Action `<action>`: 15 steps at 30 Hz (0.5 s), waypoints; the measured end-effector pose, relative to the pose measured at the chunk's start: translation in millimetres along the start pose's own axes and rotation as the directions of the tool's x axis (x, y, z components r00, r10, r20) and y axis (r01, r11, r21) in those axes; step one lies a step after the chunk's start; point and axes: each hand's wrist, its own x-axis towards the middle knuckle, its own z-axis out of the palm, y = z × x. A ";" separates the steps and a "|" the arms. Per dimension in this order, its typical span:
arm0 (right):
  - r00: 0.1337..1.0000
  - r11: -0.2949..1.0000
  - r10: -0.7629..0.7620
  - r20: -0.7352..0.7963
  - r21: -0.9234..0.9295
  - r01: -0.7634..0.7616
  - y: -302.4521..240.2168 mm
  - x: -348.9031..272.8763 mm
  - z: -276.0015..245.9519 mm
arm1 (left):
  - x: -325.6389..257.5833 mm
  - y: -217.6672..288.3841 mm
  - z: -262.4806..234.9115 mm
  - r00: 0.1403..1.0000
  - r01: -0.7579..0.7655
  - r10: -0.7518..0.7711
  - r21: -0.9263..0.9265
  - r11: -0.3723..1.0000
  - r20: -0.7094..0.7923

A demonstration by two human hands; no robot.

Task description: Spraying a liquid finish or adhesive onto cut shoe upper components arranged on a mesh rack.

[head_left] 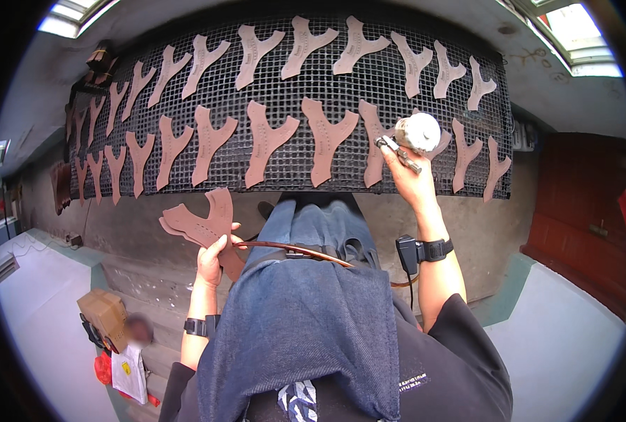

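From the head view I see my left hand (213, 257) low and left of centre, its fingers (218, 245) closed around a small stack of brown Y-shaped leather pieces (204, 221). The stack fans up and to the left from the fingertips, its forked ends pointing away from the palm. A black wrist strap (199, 326) sits on that forearm below the hand.

My right hand (411, 179) is raised higher and to the right, its fingers (391, 156) wrapped around a spray gun (404, 151) with a metal body. A round white cup (418, 131) sits on the gun just above the fingertips. A black wrist device (425, 251) is strapped below that hand.

Just beyond the right fingertips lies a black wire mesh rack (285, 165), spreading away to the left and far past both hands. Brown Y-shaped pieces (265, 141) of the same kind are laid on it in rows, each apart from its neighbours; the cup overlaps one of them in my sight line, and I cannot tell whether it touches.

Below both hands a blue denim cloth (313, 316) hangs. Far below and left of the left fingers a cardboard box (102, 309) sits on the floor.
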 end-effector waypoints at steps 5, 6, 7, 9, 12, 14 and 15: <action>0.999 0.999 0.041 -0.032 0.010 -0.041 -29.5 -18.7 31.7 | -13.7 13.5 -49.6 1.000 0.006 -0.006 -0.021 1.000 -0.012; 0.999 0.999 0.023 -0.049 -0.021 -0.025 -35.1 -17.1 35.3 | -15.6 14.7 -58.1 1.000 -0.001 0.001 -0.017 1.000 -0.025; 0.998 0.999 0.006 -0.063 -0.052 -0.010 -39.5 -12.5 38.9 | -17.3 15.7 -65.1 0.999 -0.007 0.006 -0.013 1.000 -0.039; 0.995 1.000 0.016 -0.096 -0.014 -0.017 -46.6 -2.3 45.3 | -18.4 16.2 -73.2 0.999 -0.007 0.007 -0.002 1.000 -0.046; 0.997 0.995 -0.015 -0.073 -0.101 0.008 -67.2 13.7 45.4 | -15.4 17.4 -74.1 0.998 -0.003 0.003 0.002 1.000 -0.057; 1.000 0.990 -0.003 -0.027 -0.143 -0.001 -60.4 26.1 48.6 | -12.6 19.0 -70.2 0.998 0.001 -0.001 -0.002 1.000 -0.058; 1.000 0.983 0.007 0.013 -0.185 -0.005 -58.4 30.7 49.2 | -11.0 20.2 -67.3 0.998 -0.007 0.007 0.001 1.000 -0.065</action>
